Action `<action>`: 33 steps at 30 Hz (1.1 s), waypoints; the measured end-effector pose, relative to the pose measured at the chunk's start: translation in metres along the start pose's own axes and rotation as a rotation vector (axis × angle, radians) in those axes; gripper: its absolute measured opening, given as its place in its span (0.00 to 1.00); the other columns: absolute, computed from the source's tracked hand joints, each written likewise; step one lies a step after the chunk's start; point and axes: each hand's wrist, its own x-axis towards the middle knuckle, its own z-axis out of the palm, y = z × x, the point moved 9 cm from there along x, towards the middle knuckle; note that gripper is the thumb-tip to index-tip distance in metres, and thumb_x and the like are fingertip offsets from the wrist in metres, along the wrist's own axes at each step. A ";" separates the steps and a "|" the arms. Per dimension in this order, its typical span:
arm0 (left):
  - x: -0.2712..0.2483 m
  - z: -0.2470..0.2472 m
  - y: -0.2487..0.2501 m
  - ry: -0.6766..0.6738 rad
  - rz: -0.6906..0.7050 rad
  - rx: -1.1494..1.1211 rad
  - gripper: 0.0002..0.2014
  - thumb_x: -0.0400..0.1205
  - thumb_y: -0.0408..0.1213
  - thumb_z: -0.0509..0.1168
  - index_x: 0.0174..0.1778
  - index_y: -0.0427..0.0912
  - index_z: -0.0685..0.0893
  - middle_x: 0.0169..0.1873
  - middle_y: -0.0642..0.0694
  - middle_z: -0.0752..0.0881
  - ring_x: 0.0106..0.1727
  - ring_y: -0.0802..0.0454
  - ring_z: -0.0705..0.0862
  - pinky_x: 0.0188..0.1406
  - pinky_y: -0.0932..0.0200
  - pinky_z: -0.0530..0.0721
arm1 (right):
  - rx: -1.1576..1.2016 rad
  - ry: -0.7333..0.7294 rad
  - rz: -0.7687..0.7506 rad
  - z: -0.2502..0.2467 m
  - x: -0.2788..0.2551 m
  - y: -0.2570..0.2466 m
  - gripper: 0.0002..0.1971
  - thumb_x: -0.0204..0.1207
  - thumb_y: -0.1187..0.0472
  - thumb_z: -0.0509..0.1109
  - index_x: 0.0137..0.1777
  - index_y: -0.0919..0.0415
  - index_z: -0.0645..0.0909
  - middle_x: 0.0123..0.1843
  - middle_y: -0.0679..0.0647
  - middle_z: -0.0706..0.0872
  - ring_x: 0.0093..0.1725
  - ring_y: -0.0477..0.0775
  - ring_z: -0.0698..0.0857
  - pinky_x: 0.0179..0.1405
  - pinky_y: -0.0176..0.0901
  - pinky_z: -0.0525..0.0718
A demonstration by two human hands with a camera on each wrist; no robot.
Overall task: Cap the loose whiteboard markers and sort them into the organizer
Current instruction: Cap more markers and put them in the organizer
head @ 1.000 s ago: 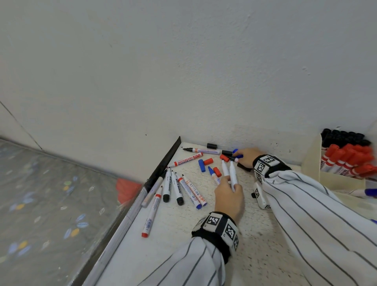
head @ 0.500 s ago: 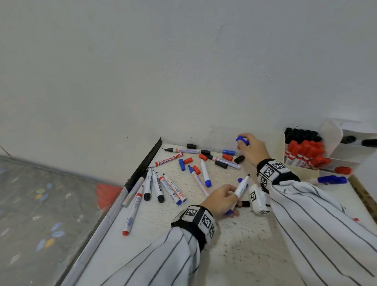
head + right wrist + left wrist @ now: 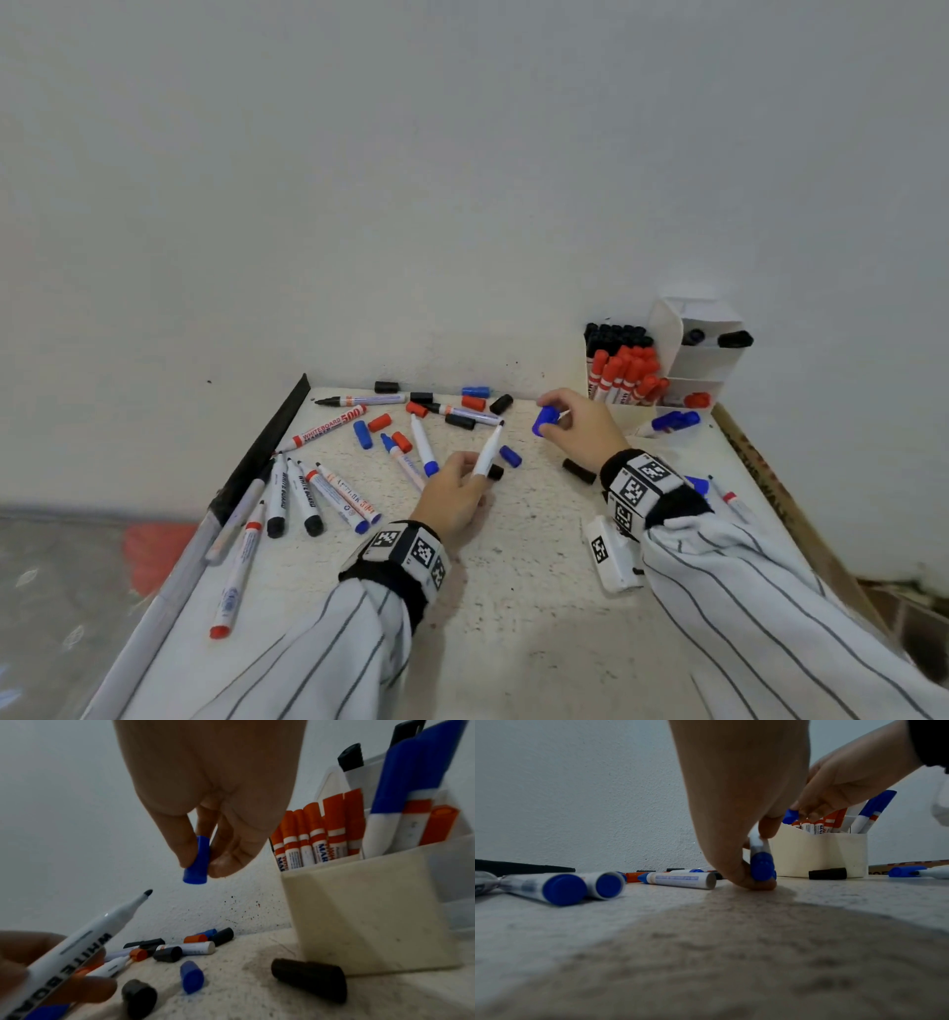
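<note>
My left hand (image 3: 457, 488) grips an uncapped white marker with a blue end (image 3: 487, 452), tip tilted up toward the right; its blue end (image 3: 761, 867) shows under my fingers in the left wrist view. My right hand (image 3: 575, 426) pinches a blue cap (image 3: 544, 420) between thumb and fingers, a short way right of the marker's tip (image 3: 148, 892); the same cap (image 3: 196, 862) hangs above the table in the right wrist view. The white organizer (image 3: 703, 360) stands at the back right, holding red, black and blue capped markers.
Several loose markers (image 3: 308, 493) and red, blue and black caps (image 3: 464, 421) lie scattered across the speckled white table (image 3: 513, 591). A black strip (image 3: 267, 442) edges the table's left side. Black caps (image 3: 577, 468) lie near my right wrist. A wall stands just behind.
My right hand has come down and toward me with the blue cap, closer to the marker tip. My left hand keeps the marker, with its tip raised a little.
</note>
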 end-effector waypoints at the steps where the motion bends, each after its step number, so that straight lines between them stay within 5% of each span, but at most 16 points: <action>1: 0.001 0.000 0.000 -0.003 0.007 0.028 0.10 0.84 0.37 0.57 0.61 0.50 0.72 0.55 0.48 0.80 0.47 0.53 0.82 0.38 0.65 0.80 | 0.020 -0.001 0.002 0.002 -0.004 0.002 0.12 0.72 0.71 0.69 0.54 0.59 0.79 0.50 0.51 0.79 0.33 0.36 0.74 0.33 0.24 0.71; 4: 0.002 0.004 -0.001 -0.035 0.022 0.095 0.11 0.83 0.37 0.58 0.61 0.50 0.74 0.58 0.48 0.82 0.49 0.53 0.82 0.40 0.64 0.80 | 0.068 0.005 0.014 0.006 -0.014 0.007 0.11 0.73 0.72 0.68 0.50 0.56 0.76 0.49 0.51 0.79 0.34 0.38 0.76 0.34 0.21 0.72; 12: 0.003 0.008 -0.004 -0.065 0.022 0.125 0.14 0.82 0.35 0.62 0.63 0.51 0.75 0.59 0.48 0.82 0.53 0.53 0.83 0.45 0.66 0.80 | 0.064 0.078 0.041 0.006 -0.021 0.013 0.12 0.75 0.70 0.67 0.57 0.61 0.78 0.49 0.50 0.79 0.35 0.39 0.76 0.39 0.29 0.74; 17: 0.004 0.009 -0.003 -0.067 0.044 0.147 0.14 0.82 0.35 0.62 0.63 0.50 0.75 0.58 0.49 0.81 0.47 0.57 0.83 0.34 0.72 0.78 | 0.031 -0.066 0.065 0.020 -0.022 0.018 0.09 0.76 0.66 0.68 0.53 0.54 0.77 0.51 0.50 0.80 0.41 0.45 0.77 0.48 0.35 0.73; 20: 0.003 0.008 0.000 -0.050 0.071 0.163 0.15 0.82 0.34 0.62 0.65 0.49 0.75 0.59 0.50 0.80 0.47 0.58 0.82 0.33 0.73 0.76 | 0.046 -0.045 0.089 0.019 -0.025 0.020 0.10 0.77 0.67 0.66 0.57 0.58 0.78 0.52 0.50 0.79 0.45 0.48 0.77 0.50 0.37 0.72; 27: 0.001 0.006 0.005 -0.031 0.143 0.219 0.15 0.82 0.30 0.60 0.65 0.47 0.76 0.58 0.52 0.79 0.57 0.56 0.77 0.55 0.64 0.73 | 0.051 0.063 0.085 0.011 -0.032 0.017 0.12 0.79 0.67 0.64 0.61 0.62 0.78 0.53 0.51 0.79 0.50 0.48 0.76 0.50 0.35 0.70; 33: -0.003 0.010 0.011 -0.099 0.185 0.266 0.16 0.82 0.30 0.60 0.64 0.48 0.76 0.57 0.52 0.80 0.58 0.52 0.79 0.66 0.52 0.76 | 0.082 -0.094 0.128 0.023 -0.042 0.020 0.11 0.80 0.64 0.62 0.61 0.61 0.78 0.47 0.51 0.79 0.39 0.46 0.76 0.46 0.39 0.76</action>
